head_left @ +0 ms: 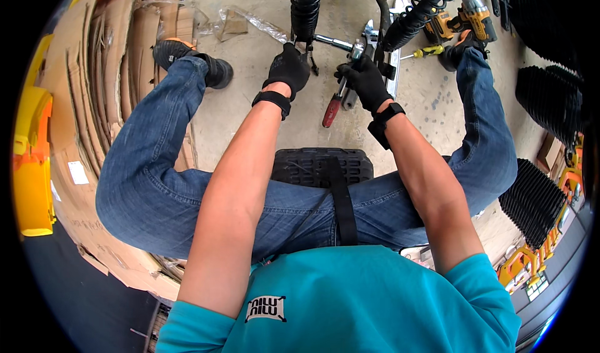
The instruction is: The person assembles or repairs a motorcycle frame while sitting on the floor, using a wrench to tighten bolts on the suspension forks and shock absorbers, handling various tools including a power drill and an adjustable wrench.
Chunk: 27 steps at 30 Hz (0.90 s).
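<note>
Head: right grip [365, 81] curls around the red-handled ratchet [332, 111]

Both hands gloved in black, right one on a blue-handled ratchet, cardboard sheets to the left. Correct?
The ratchet handle is red, not blue, per the head view. The rest holds: left hand and right hand gloved in black, right one on that tool, cardboard sheets to the left.

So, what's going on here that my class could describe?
A seated person has their gloved left hand at the lower end of a black coil-spring shock absorber. Their gloved right hand grips a red-handled ratchet, with a shiny bar running from its head toward the shock. A yellow-handled screwdriver lies to the right.
</note>
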Each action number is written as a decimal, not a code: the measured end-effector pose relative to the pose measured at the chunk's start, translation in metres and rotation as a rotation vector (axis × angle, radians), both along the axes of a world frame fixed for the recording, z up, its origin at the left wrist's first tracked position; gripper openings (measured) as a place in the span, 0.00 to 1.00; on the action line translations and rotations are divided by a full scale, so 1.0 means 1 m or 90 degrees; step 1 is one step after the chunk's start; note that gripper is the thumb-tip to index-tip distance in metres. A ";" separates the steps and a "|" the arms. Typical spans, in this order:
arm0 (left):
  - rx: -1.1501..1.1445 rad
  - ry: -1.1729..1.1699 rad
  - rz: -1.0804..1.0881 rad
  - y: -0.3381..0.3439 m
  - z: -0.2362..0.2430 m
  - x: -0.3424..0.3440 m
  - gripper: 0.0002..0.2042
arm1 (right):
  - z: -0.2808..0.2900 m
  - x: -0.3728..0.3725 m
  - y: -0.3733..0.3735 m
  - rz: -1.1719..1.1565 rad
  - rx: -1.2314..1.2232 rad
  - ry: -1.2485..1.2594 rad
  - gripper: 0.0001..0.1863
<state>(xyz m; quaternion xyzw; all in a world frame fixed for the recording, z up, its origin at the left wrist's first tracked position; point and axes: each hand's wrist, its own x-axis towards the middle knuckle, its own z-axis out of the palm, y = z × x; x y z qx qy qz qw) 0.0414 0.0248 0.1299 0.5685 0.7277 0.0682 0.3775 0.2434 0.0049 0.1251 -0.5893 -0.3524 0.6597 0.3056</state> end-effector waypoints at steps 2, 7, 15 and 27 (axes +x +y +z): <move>-0.029 -0.008 0.006 0.001 0.007 0.001 0.20 | 0.002 0.003 0.001 0.005 -0.046 0.031 0.11; -0.077 -0.020 0.026 0.003 0.020 0.003 0.20 | 0.009 0.005 0.006 0.018 -0.133 0.086 0.10; -0.087 -0.051 0.035 0.002 0.020 0.003 0.20 | 0.002 0.017 0.012 0.042 -0.190 0.140 0.10; -0.070 -0.053 0.050 0.001 0.007 0.002 0.19 | -0.021 0.009 -0.003 -0.121 -0.243 0.269 0.07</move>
